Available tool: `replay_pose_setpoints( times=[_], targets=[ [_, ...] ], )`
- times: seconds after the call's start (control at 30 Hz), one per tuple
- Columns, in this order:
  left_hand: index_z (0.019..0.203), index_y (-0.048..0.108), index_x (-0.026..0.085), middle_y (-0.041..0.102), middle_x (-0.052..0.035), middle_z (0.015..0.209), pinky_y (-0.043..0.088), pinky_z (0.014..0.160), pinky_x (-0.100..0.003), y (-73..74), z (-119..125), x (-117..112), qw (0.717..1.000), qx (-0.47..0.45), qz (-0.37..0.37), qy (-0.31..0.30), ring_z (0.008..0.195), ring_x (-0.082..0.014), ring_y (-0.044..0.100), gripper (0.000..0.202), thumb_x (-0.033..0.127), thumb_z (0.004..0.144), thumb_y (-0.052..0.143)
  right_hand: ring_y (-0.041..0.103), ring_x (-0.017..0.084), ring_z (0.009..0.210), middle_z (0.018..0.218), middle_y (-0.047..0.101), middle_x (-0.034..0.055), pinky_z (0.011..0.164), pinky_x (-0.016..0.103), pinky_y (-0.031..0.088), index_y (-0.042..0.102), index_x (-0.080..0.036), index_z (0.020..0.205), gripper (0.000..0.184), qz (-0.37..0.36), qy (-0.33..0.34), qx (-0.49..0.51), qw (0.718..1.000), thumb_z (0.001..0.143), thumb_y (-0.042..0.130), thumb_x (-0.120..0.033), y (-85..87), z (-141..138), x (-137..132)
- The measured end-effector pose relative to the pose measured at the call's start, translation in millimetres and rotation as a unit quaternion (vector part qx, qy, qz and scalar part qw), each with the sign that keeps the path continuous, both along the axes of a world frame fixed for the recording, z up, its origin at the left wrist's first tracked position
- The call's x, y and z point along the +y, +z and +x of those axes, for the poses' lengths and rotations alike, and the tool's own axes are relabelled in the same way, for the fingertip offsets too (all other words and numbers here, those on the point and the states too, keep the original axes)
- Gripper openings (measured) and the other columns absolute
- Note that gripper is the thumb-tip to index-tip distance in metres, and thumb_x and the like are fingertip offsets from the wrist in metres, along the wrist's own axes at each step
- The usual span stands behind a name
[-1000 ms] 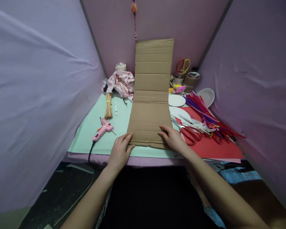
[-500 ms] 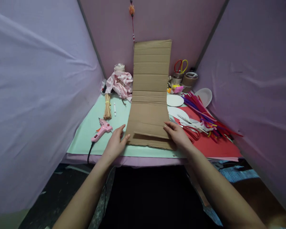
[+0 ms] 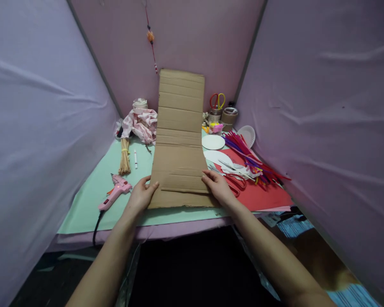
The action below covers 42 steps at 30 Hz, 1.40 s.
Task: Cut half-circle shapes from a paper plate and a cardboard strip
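Tabletop (image 3: 80, 217): mint-covered, bearing cardboard (image 3: 181, 119) (creased crosswise).
Left hand (image 3: 141, 196): pinching cardboard edge, seven o'clock.
Right hand (image 3: 219, 187): clamped on cardboard, five o'clock.
Glue gun (image 3: 115, 192): eight o'clock.

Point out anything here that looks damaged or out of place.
The long brown corrugated cardboard looks worn: creases run across it, and its nearest edge is slightly ragged. Beside it, long fuzzy red, pink and purple stems splay untidily over the red paper sheet. Nothing looks spilled.
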<state>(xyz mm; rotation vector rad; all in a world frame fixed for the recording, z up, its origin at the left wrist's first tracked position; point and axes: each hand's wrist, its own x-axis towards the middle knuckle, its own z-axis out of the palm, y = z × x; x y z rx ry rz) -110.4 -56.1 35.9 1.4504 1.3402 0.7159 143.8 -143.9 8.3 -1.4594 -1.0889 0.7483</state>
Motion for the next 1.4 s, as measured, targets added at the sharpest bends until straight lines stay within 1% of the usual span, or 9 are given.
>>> replay_pose_setpoints(
  times=[0.2,0.3,0.4,0.57,0.67,0.77,0.97,1.13,1.4],
  targets=[
    [0.122,0.052,0.013,0.073,-0.0047,0.074,0.054,0.063,-0.031,-2.4,5,-13,0.993,-0.110,-0.023,0.023,0.066,-0.0201,0.069,0.050,0.031,0.078,0.067,0.062,0.022,0.101,0.112,0.069,0.0103,0.088,0.033,0.047,0.061,-0.014,0.115,0.044,0.011,-0.124,-0.044,0.991,0.084,0.047,-0.043,14.4,41,34],
    [0.122,0.052,0.012,0.073,-0.0054,0.074,0.055,0.064,-0.031,-2.0,5,-16,0.993,-0.109,-0.029,0.026,0.066,-0.0202,0.070,0.048,0.030,0.079,0.066,0.060,0.025,0.104,0.120,0.062,0.0197,0.088,0.036,0.045,0.052,-0.004,0.124,0.053,-0.031,-0.216,-0.092,0.972,0.088,0.037,-0.040,24.8,77,62],
    [0.121,0.053,0.012,0.073,-0.0057,0.076,0.055,0.064,-0.030,-3.4,3,-16,0.995,-0.090,-0.022,0.023,0.068,-0.0196,0.070,0.043,0.027,0.081,0.063,0.059,0.029,0.105,0.118,0.061,0.0251,0.088,0.039,0.044,0.050,0.000,0.124,0.053,-0.086,-0.249,-0.151,0.953,0.091,0.033,-0.036,32.8,103,75],
    [0.123,0.053,0.013,0.074,-0.0067,0.079,0.055,0.065,-0.030,-12.4,2,-12,0.996,-0.089,-0.018,0.022,0.072,-0.0207,0.070,0.047,0.029,0.080,0.065,0.045,0.037,0.122,0.133,0.047,0.0299,0.100,0.044,0.031,0.049,0.000,0.129,0.058,-0.145,-0.214,-0.316,0.913,0.081,0.059,-0.031,37.1,110,45],
    [0.123,0.054,0.013,0.074,-0.0076,0.081,0.055,0.065,-0.031,-15.9,2,-10,0.995,-0.098,-0.015,0.026,0.073,-0.0215,0.071,0.049,0.031,0.078,0.067,0.058,0.030,0.105,0.108,0.065,0.0198,0.091,0.035,0.039,0.068,-0.010,0.104,0.030,-0.190,-0.110,-0.412,0.885,0.081,0.060,-0.028,35.9,103,19],
    [0.122,0.054,0.013,0.074,-0.0074,0.080,0.055,0.064,-0.031,-15.3,3,-10,0.994,-0.102,-0.020,0.032,0.072,-0.0217,0.071,0.050,0.031,0.078,0.068,0.065,0.027,0.084,0.085,0.070,0.0145,0.076,0.032,0.043,0.071,-0.015,0.080,0.017,-0.221,-0.060,-0.459,0.859,0.081,0.062,-0.029,34.5,98,6],
    [0.123,0.053,0.013,0.074,-0.0067,0.080,0.055,0.065,-0.029,-12.3,4,-12,0.994,-0.097,-0.020,0.034,0.071,-0.0201,0.071,0.044,0.026,0.082,0.063,0.065,0.029,0.093,0.099,0.070,0.0205,0.078,0.033,0.042,0.070,-0.010,0.095,0.027,-0.218,-0.089,-0.530,0.814,0.089,0.045,-0.019,35.2,101,9],
    [0.125,0.051,0.012,0.074,-0.0056,0.077,0.055,0.063,-0.029,-12.9,5,-13,0.993,-0.112,-0.022,0.036,0.066,-0.0183,0.070,0.042,0.021,0.084,0.060,0.067,0.029,0.083,0.090,0.071,0.0229,0.071,0.032,0.042,0.071,-0.006,0.090,0.024,-0.250,-0.078,-0.558,0.788,0.085,0.049,-0.014,29.4,109,10],
    [0.125,0.052,0.011,0.074,-0.0057,0.075,0.054,0.063,-0.028,-5.6,8,-17,0.993,-0.101,-0.025,0.058,0.066,-0.0180,0.070,0.042,0.018,0.084,0.060,0.064,0.028,0.085,0.092,0.069,0.0235,0.072,0.032,0.039,0.067,-0.005,0.090,0.024,-0.214,-0.112,-0.575,0.782,0.086,0.044,-0.011,29.0,107,12]
  ],
)
